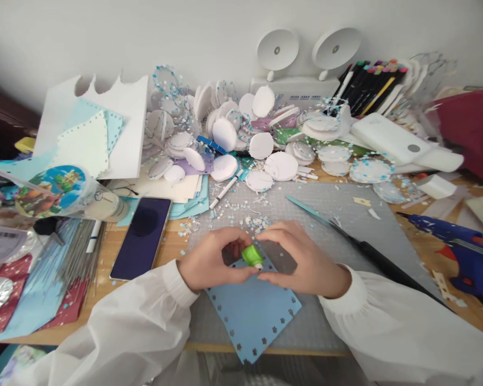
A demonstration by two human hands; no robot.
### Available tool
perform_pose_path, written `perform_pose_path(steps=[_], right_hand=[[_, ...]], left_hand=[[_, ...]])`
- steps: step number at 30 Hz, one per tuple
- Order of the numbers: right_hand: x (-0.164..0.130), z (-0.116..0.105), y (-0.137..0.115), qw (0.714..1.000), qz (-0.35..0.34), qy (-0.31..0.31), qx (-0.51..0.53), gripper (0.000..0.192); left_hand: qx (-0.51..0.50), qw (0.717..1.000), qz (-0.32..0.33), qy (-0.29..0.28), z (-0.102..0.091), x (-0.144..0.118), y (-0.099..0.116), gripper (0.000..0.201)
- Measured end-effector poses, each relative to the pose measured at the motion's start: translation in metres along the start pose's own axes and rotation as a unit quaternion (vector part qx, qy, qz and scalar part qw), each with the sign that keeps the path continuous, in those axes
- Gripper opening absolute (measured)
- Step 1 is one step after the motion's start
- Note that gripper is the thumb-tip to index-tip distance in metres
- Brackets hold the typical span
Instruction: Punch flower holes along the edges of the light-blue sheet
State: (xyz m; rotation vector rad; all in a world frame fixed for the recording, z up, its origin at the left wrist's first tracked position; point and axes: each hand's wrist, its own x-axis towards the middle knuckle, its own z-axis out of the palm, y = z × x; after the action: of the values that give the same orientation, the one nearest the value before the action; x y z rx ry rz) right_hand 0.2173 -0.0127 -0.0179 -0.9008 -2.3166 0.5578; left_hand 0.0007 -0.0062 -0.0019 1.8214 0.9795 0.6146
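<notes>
A small green craft punch point(251, 256) with a pale end is held in my left hand point(217, 254), the thumb below it and the fingers curled behind. Facing it from the right is my right hand point(300, 257). Its thumb and fingers are curved and apart, and the thumb tip comes close to the punch's pale end. Below both hands lies a light blue sheet of paper point(253, 321), turned cornerwise, with small flower-shaped holes along its edges. Its upper part is partly hidden by the hands and the punch. Small punched-out paper bits point(255, 221) lie scattered just beyond.
A grey cutting mat point(330, 198) covers the middle of the table. A long black-handled tool with a teal blade point(309, 207) and a blue glue gun point(462, 246) lie right. A phone point(142, 236) lies left. White discs point(261, 146) pile up behind, near a lamp point(293, 88).
</notes>
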Motion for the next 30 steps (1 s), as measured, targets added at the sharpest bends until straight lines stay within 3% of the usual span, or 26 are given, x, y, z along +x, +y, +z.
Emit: perform_pose_path(steps=[3,7,17,23,30], right_hand=[[0.0006,-0.0014,-0.0014,0.999,0.03,0.002,0.038,0.041],[0.0007,0.0001,-0.002,0.998,0.007,0.013,0.054,0.012],[-0.0012,0.0056,0.0001,0.997,-0.056,0.052,0.006,0.009],[-0.001,0.0011,0.0003,0.989,-0.094,0.095,-0.065,0.015],[-0.0011,-0.0012,-0.0023,0.983,-0.083,0.145,-0.08,0.019]], left_hand=[[-0.066,0.997,0.017,0.018,-0.0034,-0.0003,0.0025,0.027],[-0.126,0.991,0.043,0.023,-0.0071,0.0004,0.0039,0.025],[-0.103,0.992,0.074,-0.002,-0.0046,0.0026,0.0005,0.018],[-0.038,0.984,0.169,0.04,-0.0052,0.0026,0.001,0.017],[0.012,0.973,0.221,0.073,-0.0048,0.0,0.0035,0.016]])
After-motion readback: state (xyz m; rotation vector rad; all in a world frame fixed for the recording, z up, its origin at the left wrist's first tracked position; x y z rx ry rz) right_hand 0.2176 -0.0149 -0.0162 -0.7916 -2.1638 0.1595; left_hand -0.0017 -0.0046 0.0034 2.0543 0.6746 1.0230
